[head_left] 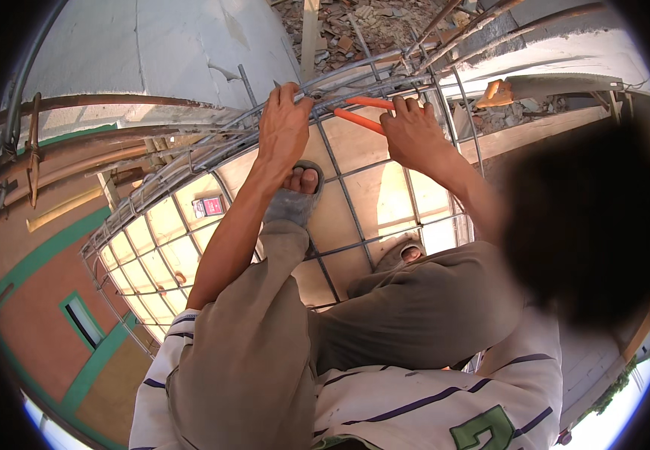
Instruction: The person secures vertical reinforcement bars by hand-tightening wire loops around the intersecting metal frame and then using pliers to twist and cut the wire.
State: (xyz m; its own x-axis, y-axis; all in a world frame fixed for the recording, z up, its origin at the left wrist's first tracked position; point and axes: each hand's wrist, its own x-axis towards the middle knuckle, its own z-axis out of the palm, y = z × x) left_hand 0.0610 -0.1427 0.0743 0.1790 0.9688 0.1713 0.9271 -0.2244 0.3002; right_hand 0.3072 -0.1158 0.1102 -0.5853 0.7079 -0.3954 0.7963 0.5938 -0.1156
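My right hand (413,135) is closed on the ends of orange-handled pliers (360,121). Their two handles stand apart, and the head reaches in among the steel bars, where its jaws are hard to make out. To the left, my left hand (285,126) curls its fingers over the steel reinforcing bars (227,120) at the far edge of the mesh; a small dark tip shows by its fingertips. Below both hands lies the rebar mesh (330,150), a grid of thin bars over wooden boards (351,202).
My sandalled foot (295,199) stands on the mesh. A small pink and white pack (208,207) lies on the left. At the right rests a handsaw (496,94) with a wooden handle. Rubble (347,37) lies beyond the bars. A blurred dark shape (595,225) blocks the right side.
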